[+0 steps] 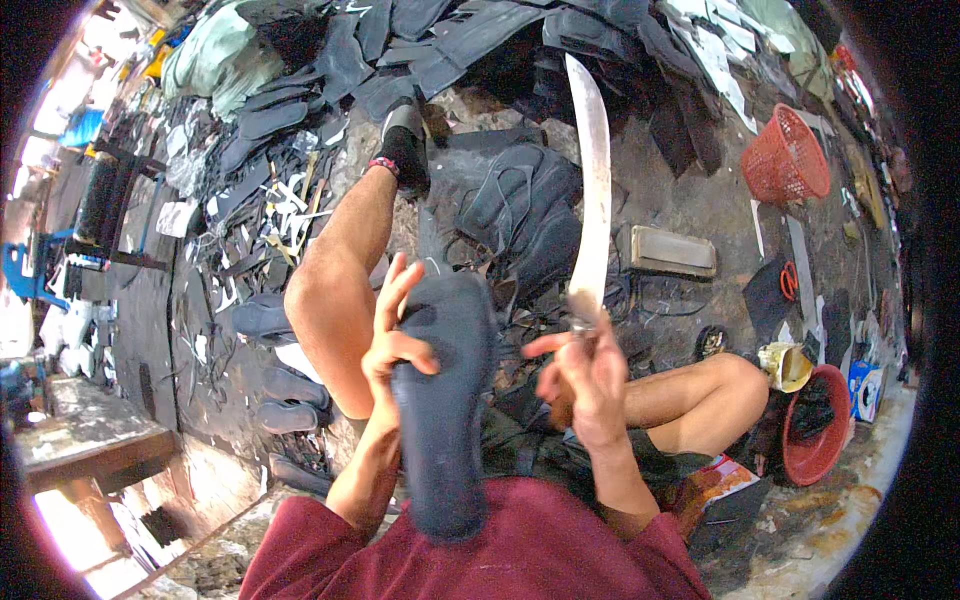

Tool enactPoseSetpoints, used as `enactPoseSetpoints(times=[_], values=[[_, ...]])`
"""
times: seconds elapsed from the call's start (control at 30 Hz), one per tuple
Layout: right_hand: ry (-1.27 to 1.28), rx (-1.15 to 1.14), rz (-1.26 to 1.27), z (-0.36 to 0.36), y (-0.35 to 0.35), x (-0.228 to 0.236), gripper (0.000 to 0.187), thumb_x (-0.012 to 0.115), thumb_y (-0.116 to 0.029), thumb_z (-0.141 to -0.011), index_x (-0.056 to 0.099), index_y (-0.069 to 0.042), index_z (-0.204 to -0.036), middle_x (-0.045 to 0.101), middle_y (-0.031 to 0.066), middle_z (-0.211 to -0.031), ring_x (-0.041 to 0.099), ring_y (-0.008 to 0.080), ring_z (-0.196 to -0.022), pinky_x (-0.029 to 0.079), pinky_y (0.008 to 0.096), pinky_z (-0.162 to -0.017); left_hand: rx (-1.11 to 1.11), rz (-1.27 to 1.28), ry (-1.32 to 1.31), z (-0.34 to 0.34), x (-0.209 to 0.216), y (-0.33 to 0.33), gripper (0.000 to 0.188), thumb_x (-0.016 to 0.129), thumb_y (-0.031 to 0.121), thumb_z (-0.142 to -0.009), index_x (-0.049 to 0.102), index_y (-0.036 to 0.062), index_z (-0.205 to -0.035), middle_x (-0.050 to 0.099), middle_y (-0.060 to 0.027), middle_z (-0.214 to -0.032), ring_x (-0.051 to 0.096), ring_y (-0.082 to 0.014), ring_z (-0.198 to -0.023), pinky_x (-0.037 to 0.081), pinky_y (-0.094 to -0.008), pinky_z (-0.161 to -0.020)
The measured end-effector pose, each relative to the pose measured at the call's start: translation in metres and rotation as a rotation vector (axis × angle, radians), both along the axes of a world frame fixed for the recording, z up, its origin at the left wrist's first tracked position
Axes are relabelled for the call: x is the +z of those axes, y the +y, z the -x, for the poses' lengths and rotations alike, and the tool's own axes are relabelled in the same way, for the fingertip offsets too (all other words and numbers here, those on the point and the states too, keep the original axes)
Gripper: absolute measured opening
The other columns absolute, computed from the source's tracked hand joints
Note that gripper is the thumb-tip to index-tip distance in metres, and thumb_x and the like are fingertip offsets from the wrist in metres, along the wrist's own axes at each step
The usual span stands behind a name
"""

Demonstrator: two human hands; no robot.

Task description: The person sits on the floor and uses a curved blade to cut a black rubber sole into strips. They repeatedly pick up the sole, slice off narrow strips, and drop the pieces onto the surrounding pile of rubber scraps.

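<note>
Sole (445, 430) right up front, dark and foot-shaped, lying lengthwise just below the middle of the view! The left hand (383, 362) has it at eight o'clock, about half open, fingers spread by the edge and thumb across the face. Over at four, the right hand (592, 392), a bit blurred, curls partly round the handle end of a long knife (595, 190), a finger poking out toward the sole; the grip itself is largely hidden. And that curved blade sweeps up to one o'clock, well apart from the sole!

Beneath, at six, a maroon shirt (480, 560); bent left leg (335, 265) past nine, bent right leg (695, 395) near four. Wooden bench (90, 440) at eight, red basin (842, 445) close to four.

Further out on the floor (637, 190): a pale block (673, 251) at half past two, a red basket (770, 165) at two. Farthest, black pieces (460, 45) heap up at twelve, a pale green sack (220, 65) near half past ten.
</note>
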State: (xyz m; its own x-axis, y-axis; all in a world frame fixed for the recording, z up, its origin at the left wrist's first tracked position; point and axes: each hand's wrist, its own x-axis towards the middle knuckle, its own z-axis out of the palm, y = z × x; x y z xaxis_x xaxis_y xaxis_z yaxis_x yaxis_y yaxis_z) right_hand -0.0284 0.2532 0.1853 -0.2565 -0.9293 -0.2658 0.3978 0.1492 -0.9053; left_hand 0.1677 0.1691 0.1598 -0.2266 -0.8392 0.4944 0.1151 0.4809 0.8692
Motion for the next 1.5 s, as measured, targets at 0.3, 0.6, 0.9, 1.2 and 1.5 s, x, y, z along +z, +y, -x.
enactPoseSetpoints(times=[0.3, 0.6, 0.9, 1.2, 1.5], values=[[-0.036, -0.225, -0.082, 0.001, -0.062, -0.008, 0.056, 0.081, -0.012, -0.082, 0.055, 0.007, -0.128, 0.066, 0.0043, -0.099, 0.063, 0.0124, -0.085, 0.051, 0.0269, -0.079, 0.253, -0.521, 0.142, -0.01, 0.024, 0.043, 0.084, 0.074, 0.0, -0.083, 0.026, 0.0023, -0.151, 0.035, -0.022, -0.154, 0.048, -0.033, -0.134, 0.043, -0.0439, -0.109], [0.139, -0.114, -0.065, -0.032, -0.076, -0.002, 0.041, 0.066, -0.033, -0.094, 0.06, -0.009, -0.127, 0.07, 0.0127, -0.106, 0.061, 0.0109, -0.058, 0.046, 0.0219, -0.045, 0.88, -0.23, -0.457, -0.097, 0.022, 0.078, 0.081, 0.082, 0.014, -0.069, 0.046, 0.0027, -0.141, 0.039, -0.0246, -0.147, 0.044, -0.0364, -0.132, 0.035, -0.0428, -0.111], [0.201, -0.214, -0.385, 0.098, -0.125, -0.174, 0.033, 0.072, -0.021, -0.088, 0.059, -0.009, -0.116, 0.065, 0.0058, -0.089, 0.059, 0.0145, -0.064, 0.046, 0.0272, -0.05, 1.849, -1.164, -1.115, -0.427, -0.259, 0.324, 0.061, 0.072, 0.039, -0.08, 0.057, 0.0048, -0.129, 0.053, -0.0267, -0.133, 0.05, -0.0394, -0.125, 0.035, -0.0491, -0.11], [1.006, -0.122, -0.446, 0.136, -0.16, -0.27, 0.039, 0.075, -0.024, -0.079, 0.059, -0.003, -0.108, 0.067, 0.0198, -0.104, 0.064, 0.0372, -0.099, 0.049, 0.0455, -0.089, 1.511, -1.675, -1.531, -0.341, -0.243, 0.251, 0.091, 0.073, 0.047, -0.082, 0.031, 0.0046, -0.151, 0.032, -0.0232, -0.154, 0.037, -0.037, -0.138, 0.036, -0.0493, -0.11], [0.746, -0.321, -0.371, 0.094, -0.14, -0.18, 0.045, 0.089, -0.018, -0.065, 0.06, -0.003, -0.095, 0.066, 0.0124, -0.09, 0.064, 0.0265, -0.083, 0.051, 0.0385, -0.079, 1.093, 0.128, -0.374, -0.147, -0.038, 0.058, 0.05, 0.071, 0.01, -0.088, 0.054, -0.0037, -0.133, 0.055, -0.0234, -0.136, 0.051, -0.0392, -0.127, 0.04, -0.0485, -0.107]])
